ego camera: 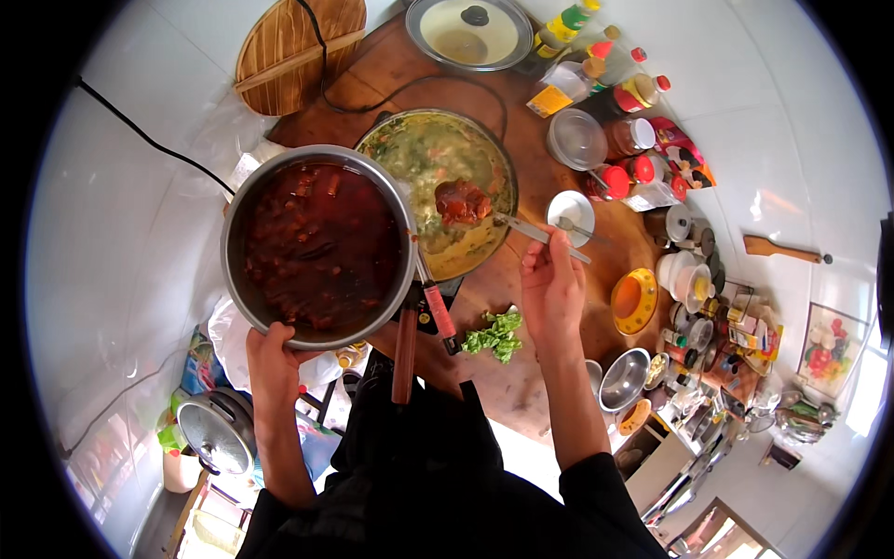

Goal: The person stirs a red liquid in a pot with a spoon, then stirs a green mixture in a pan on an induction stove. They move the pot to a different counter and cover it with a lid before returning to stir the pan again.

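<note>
My left hand (274, 356) grips the near rim of a deep metal pot (234, 279), which is filled with dark red sauce (314, 258) holding small chunks. Between the thumb and fingers of my right hand (554, 279) is the flat metal handle of a ladle (545, 237). Its bowl end carries a dark red lump (461, 201) over a wide round pan (513, 168) of greenish-yellow soup. The metal pot overlaps the pan's left side. Another utensil with a red handle (438, 311) leans down from the metal pot's right edge, beside a brown pan handle (404, 356).
Leafy greens (494, 334) lie on the wooden counter (527, 391). Right of the pan stand a white bowl (570, 216) with a spoon, a plastic tub (577, 140), jars and sauce bottles (632, 94). A glass lid (469, 31) is behind; a black cord (412, 85) crosses the counter.
</note>
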Demonstrator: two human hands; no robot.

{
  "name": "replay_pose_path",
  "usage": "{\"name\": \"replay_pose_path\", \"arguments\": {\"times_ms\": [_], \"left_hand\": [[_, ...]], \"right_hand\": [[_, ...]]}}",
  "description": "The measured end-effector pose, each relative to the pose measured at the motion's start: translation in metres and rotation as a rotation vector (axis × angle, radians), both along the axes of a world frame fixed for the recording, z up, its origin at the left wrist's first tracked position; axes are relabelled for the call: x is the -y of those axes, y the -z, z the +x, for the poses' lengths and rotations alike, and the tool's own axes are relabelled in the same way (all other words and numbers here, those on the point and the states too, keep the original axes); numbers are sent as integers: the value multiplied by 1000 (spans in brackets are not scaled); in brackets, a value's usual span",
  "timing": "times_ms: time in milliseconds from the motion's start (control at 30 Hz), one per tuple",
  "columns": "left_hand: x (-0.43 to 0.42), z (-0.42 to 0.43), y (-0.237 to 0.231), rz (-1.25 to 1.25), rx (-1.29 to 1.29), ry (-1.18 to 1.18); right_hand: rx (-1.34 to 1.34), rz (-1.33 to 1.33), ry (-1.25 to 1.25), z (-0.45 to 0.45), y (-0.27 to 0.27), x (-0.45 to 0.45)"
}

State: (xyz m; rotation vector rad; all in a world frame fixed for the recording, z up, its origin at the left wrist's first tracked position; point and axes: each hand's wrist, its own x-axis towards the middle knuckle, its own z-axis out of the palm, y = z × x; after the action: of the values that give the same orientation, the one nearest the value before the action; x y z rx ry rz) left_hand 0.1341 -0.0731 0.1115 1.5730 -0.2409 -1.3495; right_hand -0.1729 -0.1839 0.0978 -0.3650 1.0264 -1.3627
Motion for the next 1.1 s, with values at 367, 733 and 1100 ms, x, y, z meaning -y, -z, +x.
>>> {"name": "replay_pose_path", "arguments": {"times_ms": [367, 733, 1100], "left_hand": [[-4, 16, 15, 29, 1, -77], [-8, 11, 7, 6, -86, -15], [-16, -12, -11, 20, -124, -19]], "right_hand": [[-1145, -438, -374, 15, 76, 13], [-563, -53, -26, 4, 11, -19], [-853, -664, -810, 64, -39, -64]]}}
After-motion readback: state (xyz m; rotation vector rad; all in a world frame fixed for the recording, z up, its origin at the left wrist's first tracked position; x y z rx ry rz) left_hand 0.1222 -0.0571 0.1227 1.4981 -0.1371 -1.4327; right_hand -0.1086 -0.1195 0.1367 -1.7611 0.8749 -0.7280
